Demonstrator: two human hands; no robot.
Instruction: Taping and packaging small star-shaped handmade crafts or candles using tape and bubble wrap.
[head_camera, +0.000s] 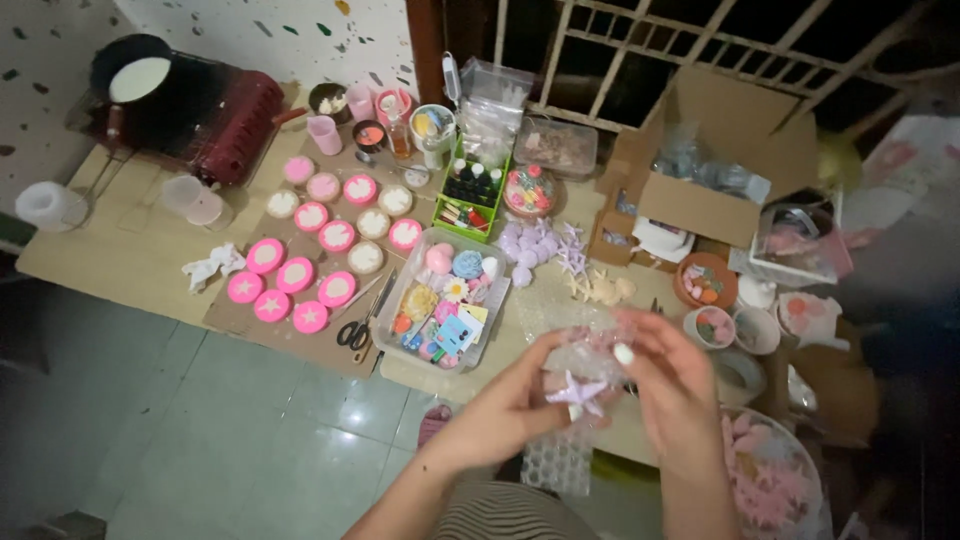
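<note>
My left hand (510, 405) and my right hand (668, 385) hold a piece of clear bubble wrap (585, 360) between them, close to my body. A small pale lilac starfish-shaped piece (580, 393) sits in the wrap, pinched at my left fingertips. The fingers of my right hand curl over the wrap's right side. A strip of bubble wrap (558, 465) hangs down below my hands.
A low wooden table (130, 250) holds several pink round tins (297, 273), scissors (354, 331), a clear tray of small colourful items (445, 297), a green box of bottles (470, 195), lilac shapes (530, 243), an open cardboard box (700, 170) and a red appliance (215, 115). Green tiled floor (200, 430) lies at left.
</note>
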